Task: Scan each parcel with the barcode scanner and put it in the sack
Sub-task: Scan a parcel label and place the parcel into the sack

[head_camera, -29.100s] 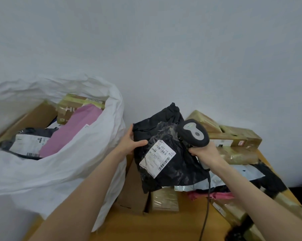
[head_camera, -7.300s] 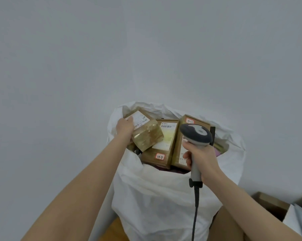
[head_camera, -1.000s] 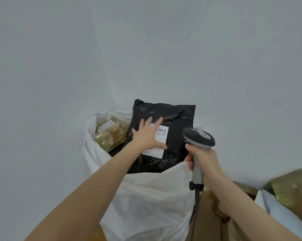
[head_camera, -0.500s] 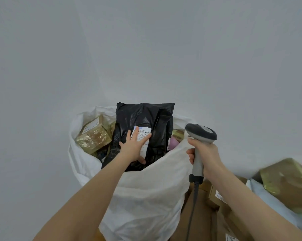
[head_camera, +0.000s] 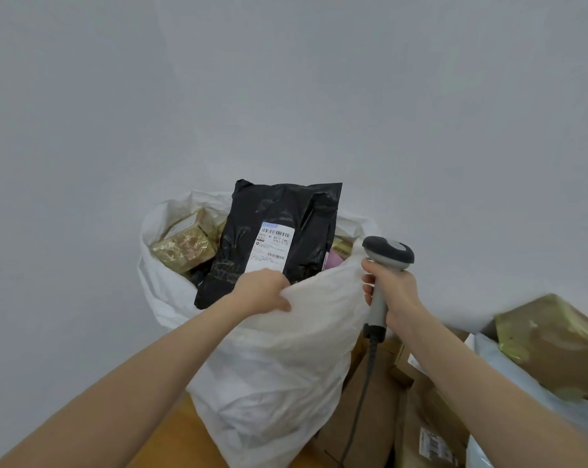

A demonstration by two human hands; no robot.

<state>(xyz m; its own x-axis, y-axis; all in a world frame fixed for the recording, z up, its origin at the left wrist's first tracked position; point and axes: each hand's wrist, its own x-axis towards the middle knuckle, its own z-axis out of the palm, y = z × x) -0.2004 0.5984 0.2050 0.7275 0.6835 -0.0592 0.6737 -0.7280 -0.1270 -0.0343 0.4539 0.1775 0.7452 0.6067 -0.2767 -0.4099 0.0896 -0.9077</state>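
In the sack (head_camera: 269, 366), far left: gold-wrapped parcel (head_camera: 181, 248) already bagged. Next to it, black parcel (head_camera: 275, 238) standing inside, label facing out, top poking above the rim; likely scanned, not fully settled. Left hand (head_camera: 262, 292) curled over the sack's near rim, pinching the plastic. Right hand (head_camera: 390, 292) wrapped tight round the scanner (head_camera: 387, 255) handle, just right of the sack. Far right: pile of parcels (head_camera: 552, 346) waiting, so plenty left. Versus half a second back: left hand off the black parcel's label, onto the rim.
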